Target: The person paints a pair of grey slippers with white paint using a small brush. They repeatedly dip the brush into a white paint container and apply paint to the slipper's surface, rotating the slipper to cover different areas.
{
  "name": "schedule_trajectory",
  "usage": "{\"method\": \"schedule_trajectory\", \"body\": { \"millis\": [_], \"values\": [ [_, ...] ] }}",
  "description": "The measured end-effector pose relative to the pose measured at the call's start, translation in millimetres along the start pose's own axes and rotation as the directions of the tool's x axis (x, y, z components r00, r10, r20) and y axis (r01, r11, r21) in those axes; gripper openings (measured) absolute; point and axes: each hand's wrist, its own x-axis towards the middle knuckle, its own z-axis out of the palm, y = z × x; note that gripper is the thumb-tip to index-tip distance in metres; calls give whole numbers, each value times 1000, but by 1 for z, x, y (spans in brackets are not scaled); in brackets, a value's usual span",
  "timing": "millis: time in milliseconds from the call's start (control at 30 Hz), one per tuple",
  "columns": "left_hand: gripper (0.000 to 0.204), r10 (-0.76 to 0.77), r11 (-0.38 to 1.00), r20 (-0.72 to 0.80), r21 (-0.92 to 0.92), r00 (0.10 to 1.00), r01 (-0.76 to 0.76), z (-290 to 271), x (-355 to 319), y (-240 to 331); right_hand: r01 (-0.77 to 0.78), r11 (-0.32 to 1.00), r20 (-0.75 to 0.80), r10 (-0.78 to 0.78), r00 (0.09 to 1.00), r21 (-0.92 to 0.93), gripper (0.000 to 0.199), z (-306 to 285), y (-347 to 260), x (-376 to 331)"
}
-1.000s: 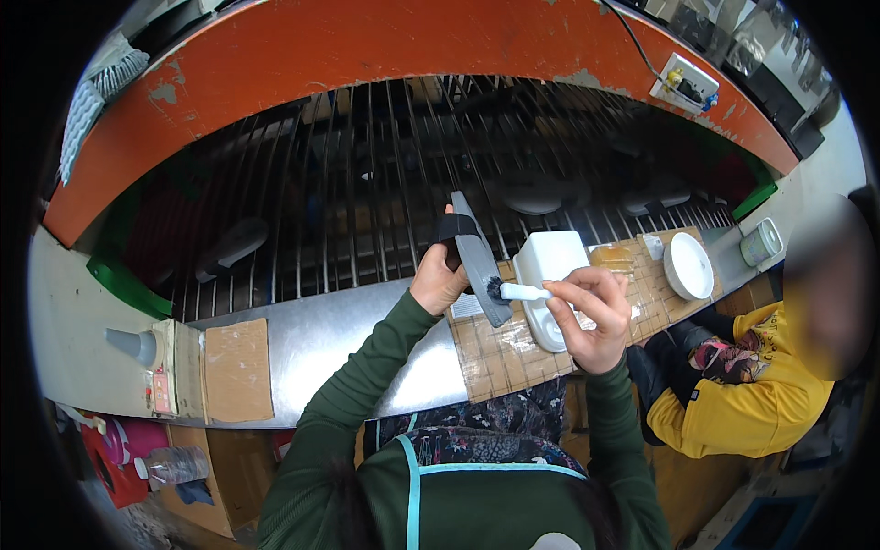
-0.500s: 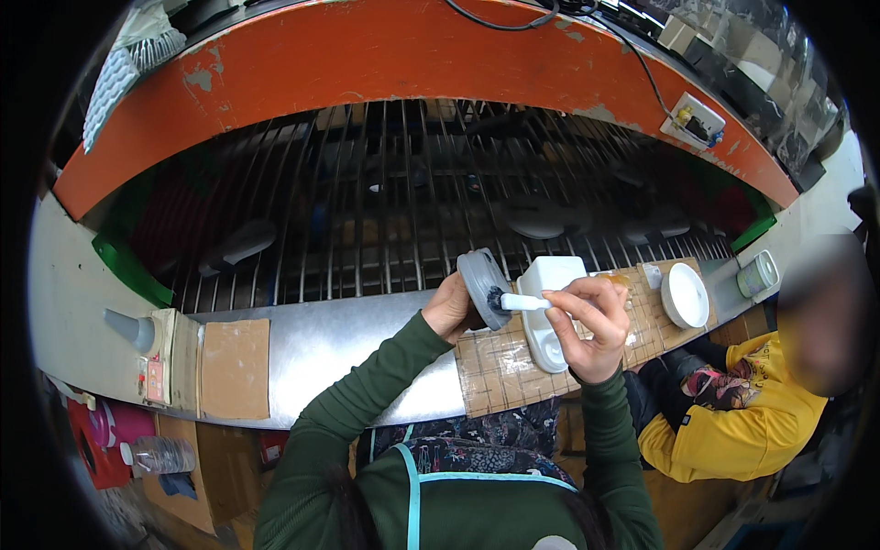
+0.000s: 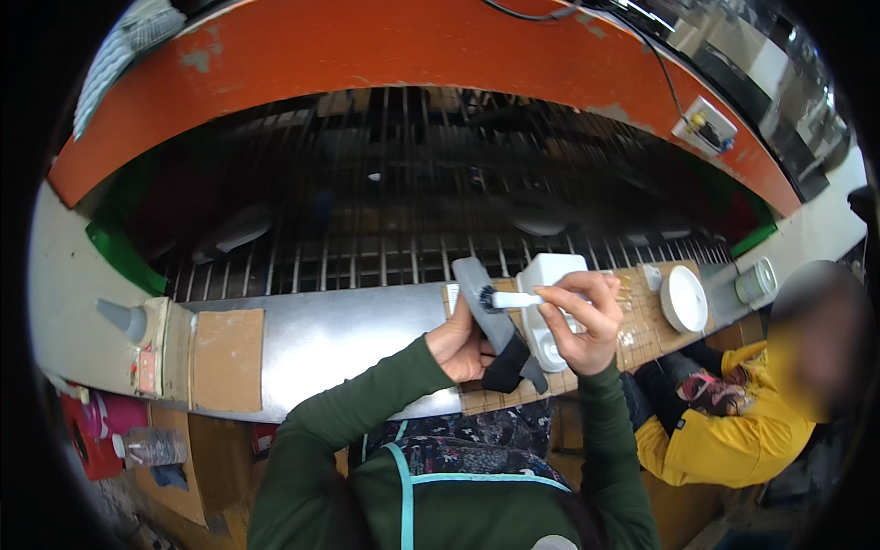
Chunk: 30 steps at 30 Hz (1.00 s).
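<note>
My left hand (image 3: 461,346) grips a grey and black shoe upper (image 3: 488,302), tilted so that its grey underside faces right. From its lower end hangs a loose black flap (image 3: 506,365). Pinched between thumb and fingers of my right hand (image 3: 591,321) is a white-handled brush (image 3: 515,300); its dark bristles touch the grey underside. Just behind the brush, partly covered by my right hand, stands a white plastic container (image 3: 552,268) with a round opening at its near end.
Brown cardboard (image 3: 634,335) covers the bench's right part; a white bowl (image 3: 684,299) and a lidded tub (image 3: 755,280) stand there. Beyond run metal conveyor rollers (image 3: 367,268) under an orange beam (image 3: 367,50). A person in yellow (image 3: 733,431) sits at right. A cardboard sheet (image 3: 228,359) lies left.
My left hand has turned the shoe upper, bringing its longer grey side and black flap into view. The bristles now meet it slightly farther left. The whole view has shifted a little.
</note>
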Motion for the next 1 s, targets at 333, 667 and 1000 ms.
{"method": "schedule_trajectory", "body": {
  "millis": [333, 667, 1000],
  "values": [
    [92, -149, 989, -41, -16, 988, 149, 22, -2, -10, -36, 999, 112, 36, 993, 3, 26, -4, 11, -15],
    [98, -211, 972, 3, -103, 978, 210, 12, -1, -16, -17, 1000, 159, 18, 987, -10, 25, -7, 20, -24],
    [101, -259, 963, -91, -105, 962, 249, 24, 1, -13, -15, 999, 182, 22, 983, -42, 25, -10, 25, -31]
  ]
}}
